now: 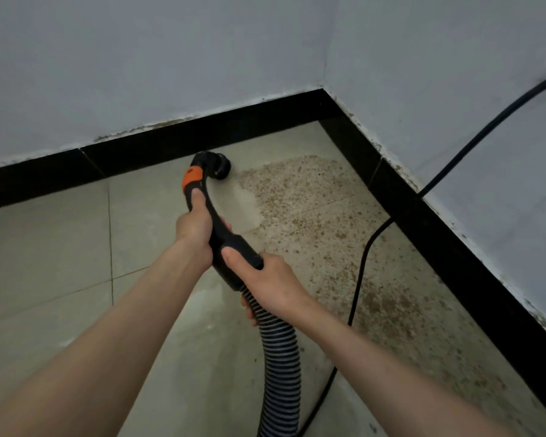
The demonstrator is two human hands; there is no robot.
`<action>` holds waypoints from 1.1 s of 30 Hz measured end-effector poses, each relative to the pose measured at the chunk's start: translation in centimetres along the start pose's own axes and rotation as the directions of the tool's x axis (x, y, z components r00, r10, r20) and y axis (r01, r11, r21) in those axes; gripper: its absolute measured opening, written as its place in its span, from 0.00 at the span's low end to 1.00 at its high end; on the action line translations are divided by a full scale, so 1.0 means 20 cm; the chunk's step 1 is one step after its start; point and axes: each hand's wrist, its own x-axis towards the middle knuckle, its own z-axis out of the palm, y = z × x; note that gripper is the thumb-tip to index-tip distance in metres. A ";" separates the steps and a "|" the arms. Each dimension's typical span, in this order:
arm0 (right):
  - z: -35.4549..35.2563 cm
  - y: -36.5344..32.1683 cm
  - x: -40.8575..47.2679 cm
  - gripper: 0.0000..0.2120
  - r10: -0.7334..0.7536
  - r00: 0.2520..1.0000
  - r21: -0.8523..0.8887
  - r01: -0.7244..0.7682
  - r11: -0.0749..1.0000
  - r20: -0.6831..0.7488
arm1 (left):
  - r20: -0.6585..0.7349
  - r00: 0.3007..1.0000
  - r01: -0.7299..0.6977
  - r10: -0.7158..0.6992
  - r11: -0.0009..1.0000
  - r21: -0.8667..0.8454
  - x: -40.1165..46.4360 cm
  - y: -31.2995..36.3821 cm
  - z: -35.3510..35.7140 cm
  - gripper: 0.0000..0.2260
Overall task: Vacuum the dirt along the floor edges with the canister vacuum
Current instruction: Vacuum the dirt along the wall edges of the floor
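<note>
A black vacuum handle (pixel 216 228) with an orange collar (pixel 193 177) curves down to a round black nozzle (pixel 219 167) resting on the floor by the black skirting (pixel 177 146). My left hand (pixel 194 230) grips the middle of the handle, thumb stretched toward the collar. My right hand (pixel 265 283) holds the lower end where the ribbed grey hose (pixel 279 367) joins. Brown gritty dirt (pixel 312 209) covers the tiles to the right of the nozzle, reaching the corner. The canister itself is out of view.
A black power cable (pixel 358 279) runs from the right wall across the skirting and down over the dirty tiles. Two grey walls meet at a corner (pixel 323 86). Pale tiles (pixel 44 247) lie on the left with no grit visible.
</note>
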 end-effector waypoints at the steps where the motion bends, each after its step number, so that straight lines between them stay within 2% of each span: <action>1: 0.01 0.01 -0.02 0.24 0.004 1.000 -0.012 -0.004 1.000 0.021 | -0.009 1.000 0.017 -0.017 1.000 -0.023 -0.01 -0.01 -0.03 0.21; 7: -0.01 0.04 -0.06 0.24 0.029 1.000 -0.053 -0.029 0.998 0.006 | 0.016 0.999 0.053 -0.052 0.997 -0.048 -0.05 -0.08 -0.04 0.21; 12: -0.06 0.05 -0.06 0.26 0.063 0.994 -0.035 -0.067 0.997 -0.089 | 0.078 0.995 0.063 -0.066 0.997 0.040 -0.06 -0.09 0.06 0.22; 21: -0.18 0.08 -0.02 0.26 0.084 0.981 0.014 -0.083 0.996 -0.177 | 0.120 0.991 0.031 -0.052 0.985 0.168 -0.02 -0.11 0.27 0.22; 33: -0.39 0.15 0.07 0.29 0.135 0.925 0.134 -0.093 0.987 -0.354 | 0.305 0.951 -0.046 -0.051 0.952 0.302 0.01 -0.14 0.66 0.22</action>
